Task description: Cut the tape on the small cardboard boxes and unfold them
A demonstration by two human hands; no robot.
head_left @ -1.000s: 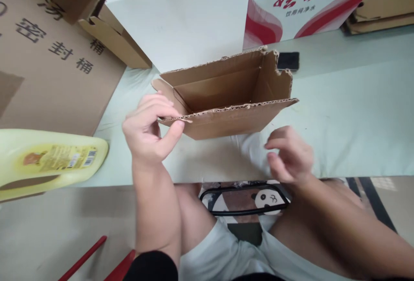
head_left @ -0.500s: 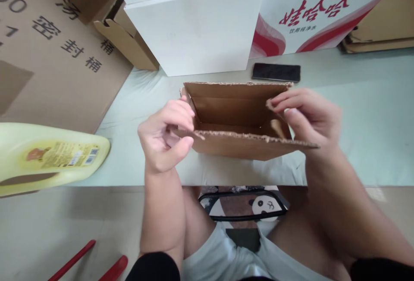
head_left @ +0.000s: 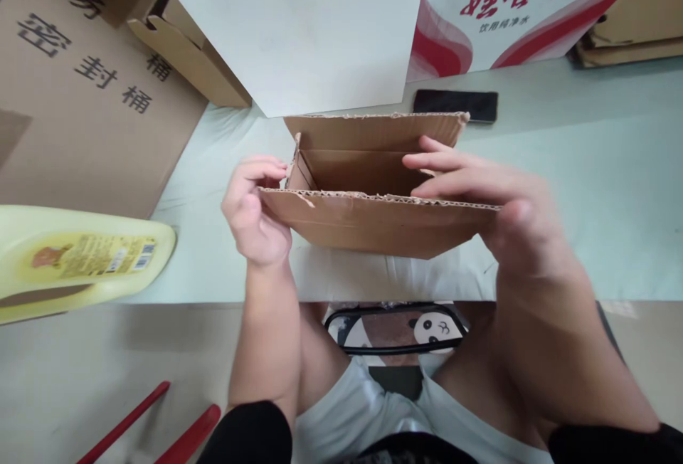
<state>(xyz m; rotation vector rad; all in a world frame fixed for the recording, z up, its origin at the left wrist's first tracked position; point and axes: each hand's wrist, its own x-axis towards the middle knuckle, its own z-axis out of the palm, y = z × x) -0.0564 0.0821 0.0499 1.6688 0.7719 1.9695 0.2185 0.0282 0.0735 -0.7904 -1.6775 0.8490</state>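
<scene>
A small brown cardboard box (head_left: pixel 368 229) stands open at the top on the pale green tabletop, its front and back flaps raised and their edges rough. My left hand (head_left: pixel 259 211) is at the box's left end, fingers curled round behind the front flap's corner and thumb in front. Over the right end of the opening, my right hand (head_left: pixel 480 190) has its fingers stretched out and spread, with the thumb by the front flap's right corner. These fingers hide the right side flap. Inside, the visible part of the box is bare cardboard.
Behind the box stand a white carton (head_left: pixel 304 37), a red-and-white carton (head_left: pixel 512 16) and a black phone (head_left: pixel 456 106). At left are a large printed carton (head_left: pixel 101 129) and a yellow jug (head_left: pixel 85 257). A panda-patterned item (head_left: pixel 395 332) is below the table edge.
My right fingers have gone from pinching the right side flap to stretching over the opening. My left hand has shifted to the outer left corner. Both long flaps now lean further outward.
</scene>
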